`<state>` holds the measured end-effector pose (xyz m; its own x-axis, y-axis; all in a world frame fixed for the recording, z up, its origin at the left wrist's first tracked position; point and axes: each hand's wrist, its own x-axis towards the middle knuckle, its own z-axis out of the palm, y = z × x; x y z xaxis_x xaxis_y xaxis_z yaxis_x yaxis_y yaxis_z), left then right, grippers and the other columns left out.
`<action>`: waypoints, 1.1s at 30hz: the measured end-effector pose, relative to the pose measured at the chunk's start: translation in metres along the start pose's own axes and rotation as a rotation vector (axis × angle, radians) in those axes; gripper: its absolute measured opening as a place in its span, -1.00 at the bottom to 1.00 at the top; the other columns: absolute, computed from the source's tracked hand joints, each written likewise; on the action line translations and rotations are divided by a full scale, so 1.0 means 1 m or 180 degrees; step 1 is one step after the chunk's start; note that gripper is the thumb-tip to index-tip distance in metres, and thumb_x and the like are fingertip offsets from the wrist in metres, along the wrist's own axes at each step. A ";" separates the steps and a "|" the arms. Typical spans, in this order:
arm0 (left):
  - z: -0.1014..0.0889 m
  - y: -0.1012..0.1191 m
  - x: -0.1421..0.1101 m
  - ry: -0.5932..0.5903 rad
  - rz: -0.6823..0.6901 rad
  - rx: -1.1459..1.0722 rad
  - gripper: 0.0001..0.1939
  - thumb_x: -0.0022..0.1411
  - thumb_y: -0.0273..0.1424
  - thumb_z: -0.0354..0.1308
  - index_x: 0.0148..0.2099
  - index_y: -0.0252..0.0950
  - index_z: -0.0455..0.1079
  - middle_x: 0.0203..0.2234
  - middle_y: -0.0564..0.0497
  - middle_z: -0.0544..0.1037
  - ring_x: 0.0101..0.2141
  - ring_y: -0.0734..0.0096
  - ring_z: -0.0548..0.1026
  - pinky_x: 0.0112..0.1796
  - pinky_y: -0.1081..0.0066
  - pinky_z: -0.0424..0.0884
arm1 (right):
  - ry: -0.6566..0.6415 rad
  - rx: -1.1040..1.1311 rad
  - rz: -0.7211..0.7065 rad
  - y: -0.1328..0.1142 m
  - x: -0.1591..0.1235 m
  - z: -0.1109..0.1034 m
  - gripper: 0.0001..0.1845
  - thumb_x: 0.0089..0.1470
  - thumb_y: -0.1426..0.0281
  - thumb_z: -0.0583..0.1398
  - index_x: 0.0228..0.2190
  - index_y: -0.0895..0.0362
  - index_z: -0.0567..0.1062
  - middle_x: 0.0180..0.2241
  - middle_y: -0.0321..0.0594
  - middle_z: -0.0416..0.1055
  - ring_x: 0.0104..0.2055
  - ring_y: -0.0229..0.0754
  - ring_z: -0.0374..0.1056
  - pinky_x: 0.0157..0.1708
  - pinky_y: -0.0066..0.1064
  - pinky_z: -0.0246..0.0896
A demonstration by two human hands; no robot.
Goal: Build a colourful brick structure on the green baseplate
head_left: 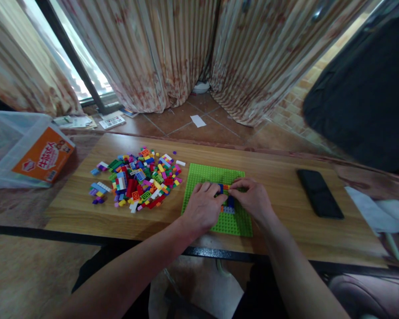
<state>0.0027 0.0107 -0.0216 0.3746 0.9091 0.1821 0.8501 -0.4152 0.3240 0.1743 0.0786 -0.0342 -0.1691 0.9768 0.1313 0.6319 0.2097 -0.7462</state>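
Note:
A green studded baseplate [202, 172] lies on the wooden table, with a small group of joined building bricks on its middle. Among them are a dark blue brick [231, 202], an orange brick [225, 187] and a pale purple-grey brick [229, 210]. My left hand [202, 206] rests over the plate from the left, fingers curled and thumb against the bricks; it covers part of them. From the right, my right hand [252, 198] pinches at the orange brick's end with thumb and forefinger. Its fingertips hide exactly what lies between them.
A pile of loose coloured bricks [142, 177] spreads left of the baseplate. A clear plastic tub [16, 133] with an orange label stands at far left. To the right lie a black phone [320, 193] and white papers [369, 208]. Striped curtains [146, 53] hang behind the table [279, 221].

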 end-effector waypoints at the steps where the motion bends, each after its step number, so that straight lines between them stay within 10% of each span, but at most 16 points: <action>1: 0.001 0.000 0.000 0.0002 0.0003 0.0027 -0.72 0.36 -0.41 -0.03 -0.05 -0.23 0.49 -0.12 -0.09 0.45 -0.10 0.16 0.32 -0.09 0.14 0.28 | 0.0010 0.0022 0.0011 0.000 0.000 0.001 -0.94 -0.14 0.34 0.29 -0.57 0.04 0.58 -0.35 -0.21 0.53 -0.20 -0.08 0.45 -0.09 -0.18 0.33; 20: 0.005 -0.007 -0.001 0.0362 0.0044 -0.0456 -0.75 0.32 -0.46 0.03 -0.07 -0.22 0.51 -0.13 -0.05 0.50 -0.12 0.23 0.39 -0.06 0.17 0.32 | -0.0084 0.0391 0.0077 0.007 0.003 -0.002 -0.85 -0.15 0.24 0.30 -0.56 0.05 0.59 -0.36 -0.21 0.56 -0.25 -0.10 0.45 -0.12 -0.21 0.33; 27: 0.005 -0.025 0.005 0.1002 -0.0557 -0.0982 -0.73 0.29 -0.50 0.02 -0.04 -0.29 0.48 -0.10 -0.10 0.51 -0.07 0.27 0.46 0.00 0.21 0.41 | 0.0660 0.0342 0.0666 0.005 0.004 -0.011 -0.68 -0.07 0.16 0.24 -0.41 0.15 0.61 -0.44 -0.14 0.58 -0.41 -0.11 0.45 -0.36 -0.30 0.31; 33: -0.006 -0.031 0.005 0.0769 -0.0944 -0.1040 -0.67 0.26 -0.56 -0.03 0.02 -0.39 0.43 -0.10 -0.18 0.52 -0.09 0.21 0.50 -0.02 0.20 0.45 | 0.0587 -0.0109 0.0768 0.002 0.002 -0.013 -0.67 -0.04 0.16 0.19 -0.39 0.14 0.61 -0.44 -0.12 0.58 -0.42 -0.08 0.45 -0.37 -0.28 0.28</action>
<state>-0.0242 0.0284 -0.0253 0.0053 0.9719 0.2355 0.7323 -0.1641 0.6610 0.1849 0.0819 -0.0274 0.1271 0.9893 0.0716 0.6628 -0.0310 -0.7481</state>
